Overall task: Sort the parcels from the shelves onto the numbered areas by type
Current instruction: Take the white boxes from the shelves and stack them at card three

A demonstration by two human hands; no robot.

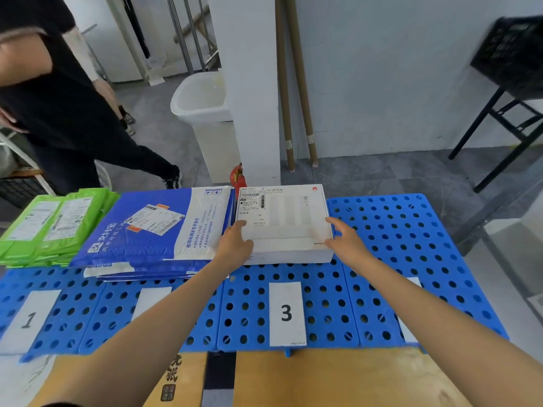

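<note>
A flat white box [289, 220] with a shipping label lies at the back of the blue perforated panel [396, 230], behind the paper label "3" [286, 313]. My left hand [235, 245] grips the box's near left corner, thumb on top. At the box's right edge my right hand [346, 242] touches it with fingers stretched out. Left of the box lies a stack of blue-and-white padded mailers [147, 230], behind a label half hidden by my left forearm. Further left, a pile of green mailers [50, 224] sits behind label "1" [29, 318].
A person in dark clothes [58, 113] stands at the far left beyond the panel. Behind it are a white bin [202, 98], a white pillar, a red extinguisher [236, 177] and two cardboard tubes [293, 83]. A black crate [511, 51] sits on a frame at the right.
</note>
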